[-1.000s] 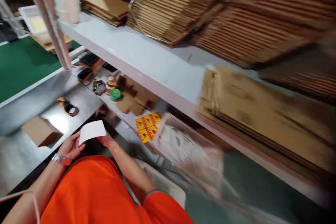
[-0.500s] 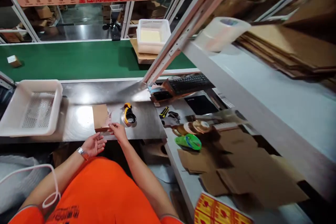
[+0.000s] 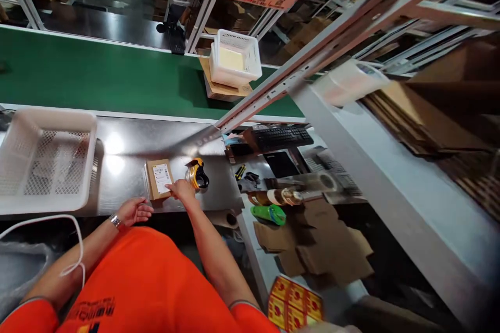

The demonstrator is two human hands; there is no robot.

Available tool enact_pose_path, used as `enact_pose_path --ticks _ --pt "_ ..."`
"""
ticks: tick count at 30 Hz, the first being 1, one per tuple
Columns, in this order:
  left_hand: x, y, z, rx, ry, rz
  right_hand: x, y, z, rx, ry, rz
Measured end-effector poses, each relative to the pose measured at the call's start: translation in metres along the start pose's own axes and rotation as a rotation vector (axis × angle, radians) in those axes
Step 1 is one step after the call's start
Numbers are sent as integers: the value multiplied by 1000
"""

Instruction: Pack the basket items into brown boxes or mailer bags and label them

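Observation:
A small brown cardboard box (image 3: 152, 165) lies on the metal bench, with a white printed shipping label (image 3: 160, 177) on its top. My right hand (image 3: 183, 190) is at the label's lower right edge, fingers curled closed and covering that corner. Just left of the box's near edge hovers my left hand (image 3: 135, 212), palm turned inward, its fingers loosely apart and holding nothing. A yellow and black tape dispenser (image 3: 198, 174) stands immediately beyond my right hand.
On the left stands a white perforated basket (image 3: 91, 166). A green conveyor belt (image 3: 117, 78) runs behind the bench, carrying stacked white baskets (image 3: 234, 57). To the right are a keyboard (image 3: 283, 136), a green tape roll (image 3: 269, 214), flattened cardboard (image 3: 332, 244) and a slanting metal post (image 3: 269, 96).
The label, tilted up in my right fingers before, now lies flat across the box top. My right hand has turned palm down over its edge. The head view has shifted.

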State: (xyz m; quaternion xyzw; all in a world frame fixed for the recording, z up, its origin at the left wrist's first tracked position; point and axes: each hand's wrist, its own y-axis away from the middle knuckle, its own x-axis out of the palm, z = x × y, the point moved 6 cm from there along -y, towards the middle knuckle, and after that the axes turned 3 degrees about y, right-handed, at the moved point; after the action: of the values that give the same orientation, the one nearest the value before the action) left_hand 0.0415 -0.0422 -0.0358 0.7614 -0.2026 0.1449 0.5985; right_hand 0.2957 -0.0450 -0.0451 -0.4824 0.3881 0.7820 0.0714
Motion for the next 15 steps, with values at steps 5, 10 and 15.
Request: enact_pose_path --ticks 5,10,15 --pt "-19 -1 -12 -9 -27 35 -14 -7 -15 71 202 50" --pt "-41 -1 -17 44 -28 73 -19 -10 1 -210 66 -359" --pt "-52 3 -15 99 -17 46 28 -10 51 -565 -9 -372"
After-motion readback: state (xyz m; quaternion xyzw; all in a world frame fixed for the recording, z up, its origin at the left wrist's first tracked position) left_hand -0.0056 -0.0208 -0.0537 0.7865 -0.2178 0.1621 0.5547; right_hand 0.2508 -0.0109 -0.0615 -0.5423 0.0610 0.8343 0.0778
